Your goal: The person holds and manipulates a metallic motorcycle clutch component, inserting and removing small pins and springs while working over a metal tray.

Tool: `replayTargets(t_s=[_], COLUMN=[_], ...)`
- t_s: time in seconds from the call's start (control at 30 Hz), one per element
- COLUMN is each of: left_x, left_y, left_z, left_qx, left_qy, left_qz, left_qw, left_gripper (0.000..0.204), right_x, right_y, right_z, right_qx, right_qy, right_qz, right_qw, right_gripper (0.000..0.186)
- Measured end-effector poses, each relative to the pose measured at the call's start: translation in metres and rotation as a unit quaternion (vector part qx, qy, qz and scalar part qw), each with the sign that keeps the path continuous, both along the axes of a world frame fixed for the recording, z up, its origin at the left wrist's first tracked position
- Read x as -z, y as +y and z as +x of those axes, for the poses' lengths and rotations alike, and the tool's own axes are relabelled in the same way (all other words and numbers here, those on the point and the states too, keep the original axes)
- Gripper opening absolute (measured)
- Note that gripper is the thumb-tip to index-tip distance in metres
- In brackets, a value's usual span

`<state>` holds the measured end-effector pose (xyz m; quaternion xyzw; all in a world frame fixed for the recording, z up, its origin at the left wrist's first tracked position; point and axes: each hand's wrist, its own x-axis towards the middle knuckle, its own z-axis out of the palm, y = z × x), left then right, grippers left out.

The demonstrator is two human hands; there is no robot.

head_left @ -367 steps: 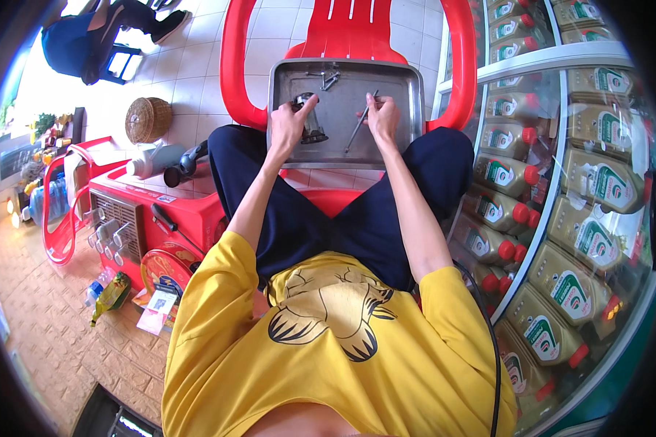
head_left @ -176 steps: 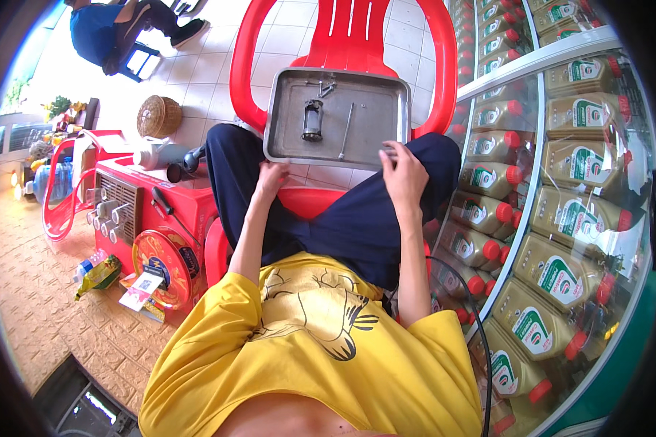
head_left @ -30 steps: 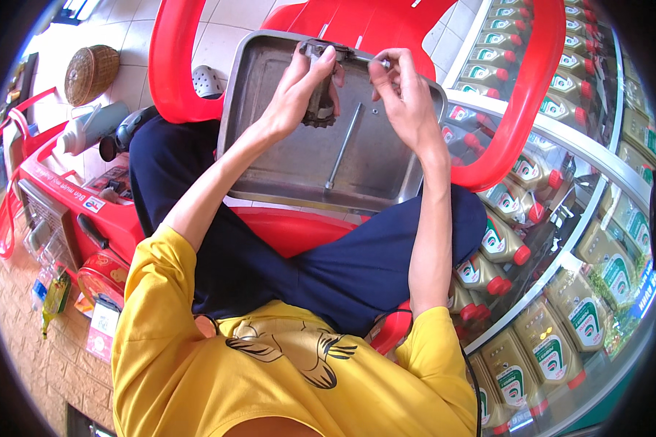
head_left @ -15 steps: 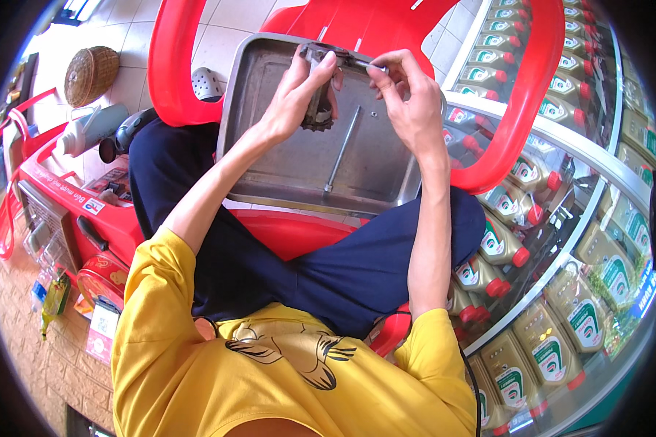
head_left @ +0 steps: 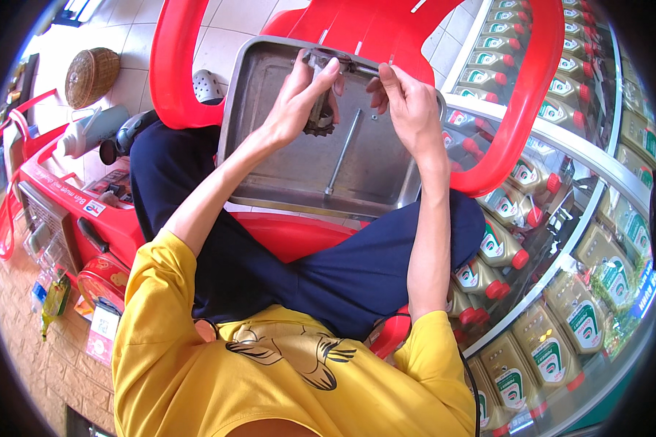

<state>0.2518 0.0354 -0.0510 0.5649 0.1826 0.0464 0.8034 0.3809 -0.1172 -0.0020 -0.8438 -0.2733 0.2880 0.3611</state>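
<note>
My left hand (head_left: 302,102) is wrapped round a dark, greasy metal part (head_left: 318,122) with a toothed rim at its lower end. The fingers hide much of that part's middle. From its top a thin metal rod (head_left: 364,68) reaches rightward to my right hand (head_left: 414,109). There the thumb and curled fingers close on the rod's end, partly hiding it. Below both hands lies a metal tray (head_left: 270,188), resting against a red plastic chair. In the tray are a long bolt (head_left: 344,151), slanting with its head toward me, and a small nut (head_left: 374,116).
The red chair (head_left: 386,29) encloses the tray, its arms rising on both sides. At right, a glass case (head_left: 561,138) holds rows of bottles with red caps. A red table (head_left: 116,222) with tins and tools stands at left; a woven basket (head_left: 92,76) sits beyond.
My right hand's fingers have turned and curled round the rod's end, the thumb now on top. The tray has shifted very slightly; my left hand keeps its hold.
</note>
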Motion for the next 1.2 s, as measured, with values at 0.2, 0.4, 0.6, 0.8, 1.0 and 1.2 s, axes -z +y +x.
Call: replayTargets(t_s=[0.2,0.4,0.6,0.8,1.0,1.2], left_x=[0.001,0.002,0.000,0.000,0.000,-0.003], left_y=[0.000,0.000,0.001,0.006,0.008,0.011], left_z=[0.003,0.001,0.006,0.007,0.007,0.007], left_qx=[-0.013,-0.021,-0.006,-0.017,-0.013,-0.009], left_qy=[0.004,0.009,0.011,0.016,-0.004,-0.017], left_qz=[-0.031,-0.044,-0.059,-0.042,-0.023,-0.046], left_qw=[0.999,0.999,0.998,0.999,1.000,0.999], left_gripper=[0.038,0.039,0.040,0.039,0.037,0.037], right_x=[0.003,0.001,0.003,0.007,0.007,-0.002], right_y=[0.002,0.005,0.002,0.005,0.007,0.012], right_z=[-0.004,-0.008,-0.006,-0.009,0.000,-0.015], right_qx=[0.026,0.011,-0.005,0.033,0.021,0.010], right_qy=[-0.090,-0.059,-0.135,-0.059,0.026,-0.108], right_qz=[0.086,-0.021,0.029,0.028,-0.051,0.063], right_qw=[0.992,0.998,0.990,0.997,0.998,0.992], right_gripper=[0.033,0.038,0.041,0.039,0.035,0.046])
